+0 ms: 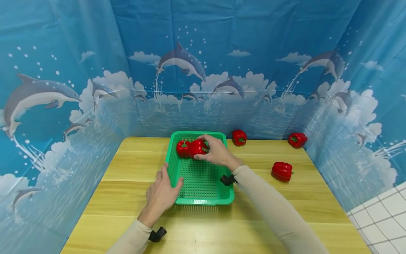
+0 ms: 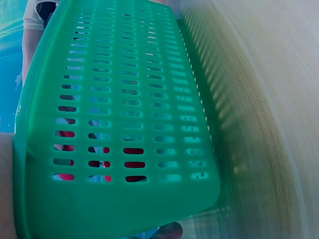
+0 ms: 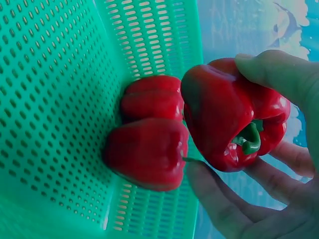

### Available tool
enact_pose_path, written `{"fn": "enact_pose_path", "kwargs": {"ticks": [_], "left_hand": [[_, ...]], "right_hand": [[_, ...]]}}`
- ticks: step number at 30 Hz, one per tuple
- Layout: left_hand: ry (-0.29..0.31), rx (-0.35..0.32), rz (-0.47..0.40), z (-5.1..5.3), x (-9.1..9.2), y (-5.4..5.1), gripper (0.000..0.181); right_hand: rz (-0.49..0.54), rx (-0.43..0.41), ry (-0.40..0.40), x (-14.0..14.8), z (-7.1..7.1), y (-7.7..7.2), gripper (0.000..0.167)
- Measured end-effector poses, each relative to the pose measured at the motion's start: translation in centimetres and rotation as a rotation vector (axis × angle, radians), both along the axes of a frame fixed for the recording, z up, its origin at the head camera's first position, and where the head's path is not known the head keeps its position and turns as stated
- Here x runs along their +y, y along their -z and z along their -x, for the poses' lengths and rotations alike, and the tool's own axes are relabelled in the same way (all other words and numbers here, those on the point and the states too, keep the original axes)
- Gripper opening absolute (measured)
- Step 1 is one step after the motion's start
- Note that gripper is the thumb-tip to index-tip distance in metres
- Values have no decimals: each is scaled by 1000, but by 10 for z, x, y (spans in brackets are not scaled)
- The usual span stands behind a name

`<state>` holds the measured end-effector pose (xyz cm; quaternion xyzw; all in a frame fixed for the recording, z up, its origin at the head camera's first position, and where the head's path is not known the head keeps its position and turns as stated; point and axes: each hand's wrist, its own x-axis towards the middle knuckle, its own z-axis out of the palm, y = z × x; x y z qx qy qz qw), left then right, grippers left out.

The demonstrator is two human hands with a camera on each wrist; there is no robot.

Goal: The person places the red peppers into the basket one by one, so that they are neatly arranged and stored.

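Note:
My right hand (image 1: 219, 152) grips a red bell pepper (image 1: 197, 148) over the far part of a green perforated basket (image 1: 204, 202). In the right wrist view, the fingers and thumb curl round this pepper (image 3: 229, 114), its green stem facing the camera. Two more red peppers lie side by side in the basket, one nearer (image 3: 147, 154) and one behind it (image 3: 152, 97); the head view shows one of them (image 1: 183, 149) beside the held pepper. My left hand (image 1: 162, 192) rests at the basket's left rim, fingers extended. The left wrist view shows mostly the basket's slotted side (image 2: 114, 109).
Three red peppers lie on the wooden table (image 1: 127, 197) right of the basket: one near the back edge (image 1: 239, 137), one at the back right corner (image 1: 297, 140), one nearer (image 1: 282, 171). A blue dolphin-print curtain (image 1: 203, 116) stands behind the table and at its sides.

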<state>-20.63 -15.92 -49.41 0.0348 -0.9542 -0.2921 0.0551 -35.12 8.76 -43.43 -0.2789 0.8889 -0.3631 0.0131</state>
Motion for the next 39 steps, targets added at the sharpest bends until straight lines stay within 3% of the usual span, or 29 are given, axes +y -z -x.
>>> {"fn": "enact_pose_path", "kwargs": {"ticks": [10, 25, 31, 39], "left_hand": [[-8, 0, 2, 1, 0, 1, 96], [-7, -9, -6, 0, 0, 0, 97], [-8, 2, -11, 0, 0, 0, 97], [-4, 1, -25, -2, 1, -1, 97]], "right_hand": [[-59, -34, -33, -21, 3, 8, 74], [-260, -73, -13, -60, -5, 18, 82], [-297, -109, -3, -74, -10, 21, 84], [-301, -96, -45, -72, -11, 24, 83]]}}
